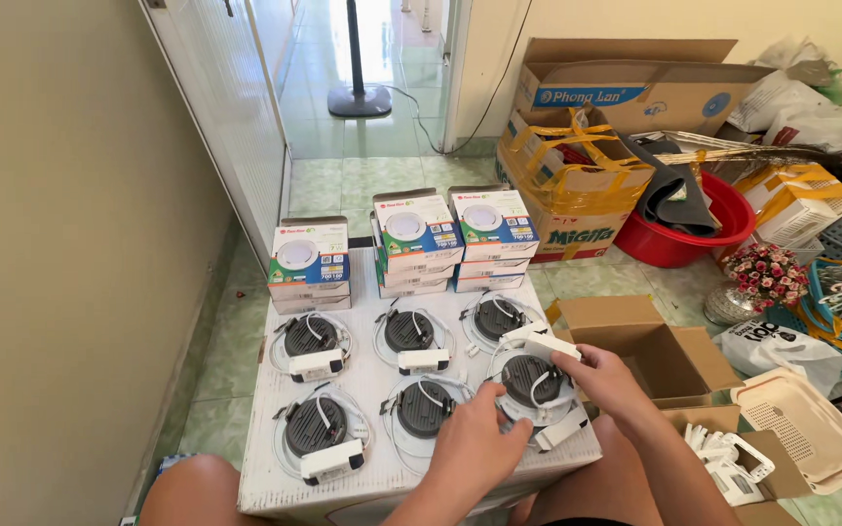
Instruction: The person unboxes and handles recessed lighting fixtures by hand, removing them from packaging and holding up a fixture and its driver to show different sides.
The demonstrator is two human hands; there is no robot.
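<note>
stacked lamp boxes (411, 244), brown cartons (577, 200)

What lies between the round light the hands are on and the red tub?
In the head view, an open, empty cardboard box stands between the round light under both hands and the red tub, with bare green floor tiles beyond it.
</note>
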